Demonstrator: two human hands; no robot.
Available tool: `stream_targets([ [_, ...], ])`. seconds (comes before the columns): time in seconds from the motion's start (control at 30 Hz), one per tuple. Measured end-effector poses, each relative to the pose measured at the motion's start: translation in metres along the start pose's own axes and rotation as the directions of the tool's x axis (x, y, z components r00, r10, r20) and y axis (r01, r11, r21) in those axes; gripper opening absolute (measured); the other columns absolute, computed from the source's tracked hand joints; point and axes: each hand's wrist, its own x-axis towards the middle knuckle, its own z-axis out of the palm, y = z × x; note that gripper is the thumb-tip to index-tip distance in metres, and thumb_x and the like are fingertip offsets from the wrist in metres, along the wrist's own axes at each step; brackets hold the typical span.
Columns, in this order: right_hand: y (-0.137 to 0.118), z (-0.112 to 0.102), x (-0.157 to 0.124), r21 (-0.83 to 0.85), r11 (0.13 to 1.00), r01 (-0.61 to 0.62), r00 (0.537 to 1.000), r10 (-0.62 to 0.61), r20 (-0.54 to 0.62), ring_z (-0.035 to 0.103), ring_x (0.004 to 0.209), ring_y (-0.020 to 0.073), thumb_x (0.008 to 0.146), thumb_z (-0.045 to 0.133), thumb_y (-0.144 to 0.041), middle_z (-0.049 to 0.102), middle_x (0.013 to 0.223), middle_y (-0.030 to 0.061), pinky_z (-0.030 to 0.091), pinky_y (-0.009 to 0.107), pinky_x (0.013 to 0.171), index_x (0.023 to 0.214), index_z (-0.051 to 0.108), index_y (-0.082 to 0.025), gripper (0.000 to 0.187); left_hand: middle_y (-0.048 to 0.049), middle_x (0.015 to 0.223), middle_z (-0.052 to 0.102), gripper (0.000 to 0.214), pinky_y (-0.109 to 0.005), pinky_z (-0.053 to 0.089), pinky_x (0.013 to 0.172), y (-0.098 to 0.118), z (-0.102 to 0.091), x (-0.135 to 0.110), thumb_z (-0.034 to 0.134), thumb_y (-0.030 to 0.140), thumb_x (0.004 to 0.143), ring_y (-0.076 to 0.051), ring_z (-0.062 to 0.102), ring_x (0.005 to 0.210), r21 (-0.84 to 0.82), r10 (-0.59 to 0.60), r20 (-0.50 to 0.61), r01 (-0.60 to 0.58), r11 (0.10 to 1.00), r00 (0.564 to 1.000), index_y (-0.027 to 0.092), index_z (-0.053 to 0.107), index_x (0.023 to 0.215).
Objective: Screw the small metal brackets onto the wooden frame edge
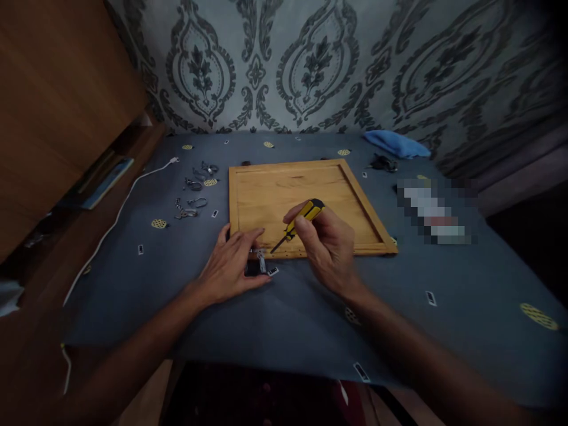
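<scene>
A framed wooden panel (293, 195) lies flat on the dark cloth. My right hand (331, 251) grips a yellow and black screwdriver (306, 218) by its handle, over the panel's near edge. The shaft points down and left, its tip close to a small metal fitting with a black part (261, 262) at that edge. My left hand (233, 263) holds this fitting between thumb and fingers against the panel's near left side. The fingers partly cover the fitting, so its exact kind is not clear.
Several small metal pieces with loops (195, 202) lie left of the panel. A white cable (128, 204) runs along the left side. At the back right are a blue cloth (396, 144) and a dark bunched object (384, 163). A blurred-out item (432, 210) lies at the right.
</scene>
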Motion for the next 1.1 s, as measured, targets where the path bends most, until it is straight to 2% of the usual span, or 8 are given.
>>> stream_targets([
  [0.2, 0.003, 0.006, -0.004, 0.003, 1.000, 0.005, 1.000, -0.005, 0.026, 0.052, 0.070, 0.0137, 0.102, 0.054, -0.033, 0.058, 0.078, -0.0004, 0.044, 0.028, 0.065, 0.086, 0.062, -0.022, 0.022, -0.0103, 0.124, 0.069, 0.079, -0.062, 0.024, 0.122, 0.002, 0.000, 0.000, 0.078, 0.043, 0.083, -0.030, 0.064, 0.120, 0.016, 0.004, -0.001, -0.004, 1.000, 1.000, 0.020, 0.034, 0.145],
  [0.43, 0.007, 0.011, -0.009, 0.004, 0.998, -0.058, 0.998, 0.057, 0.041, 0.052, 0.069, 0.0142, 0.102, 0.054, -0.042, 0.057, 0.077, -0.0002, 0.044, 0.028, 0.064, 0.083, 0.062, -0.022, 0.028, -0.0120, 0.128, 0.068, 0.075, -0.063, 0.022, 0.123, 0.002, 0.000, 0.000, 0.076, 0.042, 0.085, -0.031, 0.063, 0.123, 0.006, -0.002, 0.008, 0.002, 1.000, 1.000, 0.020, 0.035, 0.145],
  [0.7, 0.009, 0.010, -0.010, 0.024, 0.999, -0.024, 0.999, 0.023, 0.037, 0.052, 0.069, 0.0132, 0.102, 0.055, -0.034, 0.058, 0.077, -0.0008, 0.043, 0.027, 0.063, 0.086, 0.063, -0.021, 0.022, -0.0118, 0.126, 0.068, 0.077, -0.063, 0.024, 0.121, 0.002, -0.001, 0.001, 0.076, 0.043, 0.085, -0.030, 0.064, 0.121, 0.001, 0.007, 0.006, -0.007, 1.000, 1.000, 0.019, 0.035, 0.145],
  [0.97, 0.010, 0.009, -0.011, 0.017, 0.996, -0.084, 0.996, 0.083, 0.031, 0.055, 0.071, 0.0156, 0.101, 0.055, -0.047, 0.060, 0.078, 0.0012, 0.045, 0.029, 0.065, 0.085, 0.063, -0.022, 0.031, -0.0107, 0.122, 0.069, 0.075, -0.063, 0.024, 0.121, 0.003, 0.000, 0.000, 0.075, 0.043, 0.085, -0.031, 0.065, 0.118, -0.013, -0.004, -0.005, 0.004, 1.000, 1.000, 0.021, 0.035, 0.145],
  [1.1, 0.009, 0.007, -0.012, 0.035, 0.997, -0.065, 0.997, 0.064, 0.047, 0.056, 0.071, 0.0151, 0.101, 0.056, -0.042, 0.061, 0.080, 0.0009, 0.046, 0.029, 0.065, 0.088, 0.065, -0.022, 0.026, -0.0112, 0.124, 0.069, 0.076, -0.064, 0.024, 0.121, 0.002, 0.000, 0.001, 0.075, 0.043, 0.085, -0.031, 0.065, 0.120, -0.017, -0.007, -0.001, 0.007, 1.000, 1.000, 0.021, 0.035, 0.145],
])
